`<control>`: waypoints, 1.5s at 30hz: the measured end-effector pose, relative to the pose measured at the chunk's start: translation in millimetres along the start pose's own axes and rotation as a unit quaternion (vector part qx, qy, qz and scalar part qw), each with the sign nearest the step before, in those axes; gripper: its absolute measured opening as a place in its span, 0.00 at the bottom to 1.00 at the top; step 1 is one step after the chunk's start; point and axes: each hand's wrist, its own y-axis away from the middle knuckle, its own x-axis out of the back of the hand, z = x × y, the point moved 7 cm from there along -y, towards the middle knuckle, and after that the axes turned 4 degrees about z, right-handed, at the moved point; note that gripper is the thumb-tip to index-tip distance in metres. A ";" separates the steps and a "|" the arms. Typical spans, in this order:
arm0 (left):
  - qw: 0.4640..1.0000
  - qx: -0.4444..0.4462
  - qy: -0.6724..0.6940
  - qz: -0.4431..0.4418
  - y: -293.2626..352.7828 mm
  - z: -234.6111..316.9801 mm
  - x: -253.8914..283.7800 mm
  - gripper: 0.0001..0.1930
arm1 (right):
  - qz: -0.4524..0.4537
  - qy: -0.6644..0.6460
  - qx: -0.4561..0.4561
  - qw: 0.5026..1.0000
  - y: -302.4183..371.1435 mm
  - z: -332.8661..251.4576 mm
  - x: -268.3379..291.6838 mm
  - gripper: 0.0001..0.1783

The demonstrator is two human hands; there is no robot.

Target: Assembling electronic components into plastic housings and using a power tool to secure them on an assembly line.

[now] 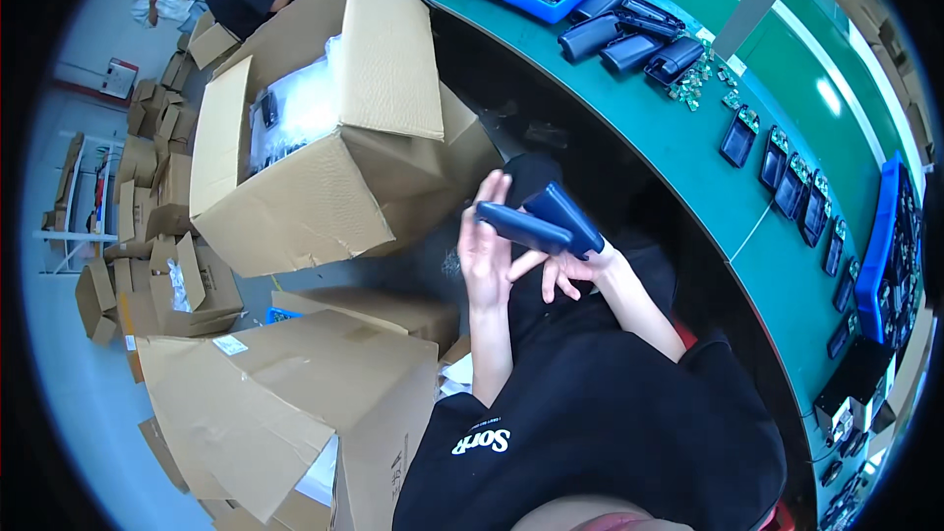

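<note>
Two dark blue plastic casings are held up in front of my body. One, a long rounded casing (524, 228), lies across the fingers of my left hand (486, 261), which are raised and fairly straight behind its end. The other, a wider casing (562, 211), slants beside it in my right hand (580, 270); some of that hand's fingers stick out below. The casings overlap where they cross, and I cannot tell whether they are joined there. Their undersides and part of my grip are hidden.
A large open cardboard box (295, 206) with white plastic wrapping stands at front left; another carton (295, 374) is nearer. Along the right curves a green worktable (678, 157), bearing a pile of dark casings (629, 34), a row of opened casings with circuit boards (787, 182) and blue trays (551, 10). People sit and stand far left.
</note>
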 end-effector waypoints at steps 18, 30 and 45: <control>0.984 -0.101 0.009 0.144 24.6 28.5 67.1 0.16 | 0.409 0.824 0.248 0.303 77.1 -64.4 7.0 0.10; 0.954 0.045 -0.287 -0.078 -15.7 -51.6 -54.3 0.14 | 0.460 0.450 0.247 0.724 64.4 -63.9 -21.8 0.06; 0.775 -0.321 -0.541 -0.052 -191.5 -94.0 -160.2 0.21 | 0.520 0.750 0.349 0.211 -28.4 -328.0 -73.0 0.14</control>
